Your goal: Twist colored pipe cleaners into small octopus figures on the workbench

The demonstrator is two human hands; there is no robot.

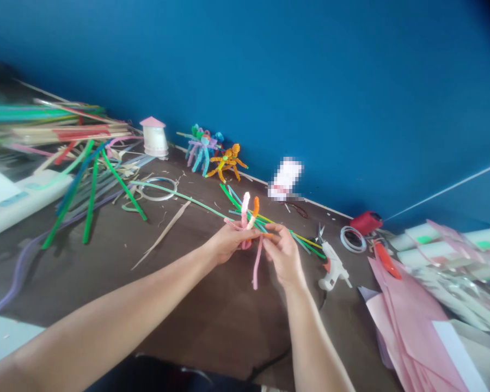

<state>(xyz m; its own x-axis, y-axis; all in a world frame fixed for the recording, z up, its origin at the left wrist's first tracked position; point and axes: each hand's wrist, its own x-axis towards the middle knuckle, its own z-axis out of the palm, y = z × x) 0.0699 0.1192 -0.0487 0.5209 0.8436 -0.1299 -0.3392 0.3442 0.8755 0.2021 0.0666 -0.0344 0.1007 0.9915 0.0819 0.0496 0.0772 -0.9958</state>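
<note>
Pink, white and orange fuzzy stems form a small bent piece (245, 209) held between the two hands, its tips standing up just beyond the left fingers. The left hand (226, 242) pinches the piece's lower part between thumb and fingers; the right hand (285, 256) has its thumb and fingers closed on an orange stretch of it. One pink strand (256, 267) hangs down between the hands. Just beyond them, partly hidden, lies a bundle of green, yellow and blue stems (310, 242). Right of the right hand rests a white glue gun (332, 267), with a red spool (366, 222) and pink sheets (408, 321) farther out that way. Well beyond the left hand stand orange figures (228, 163) with bent legs, a pink-roofed white tower (154, 139) and, lying nearer, a pale ring (159, 197).
</note>
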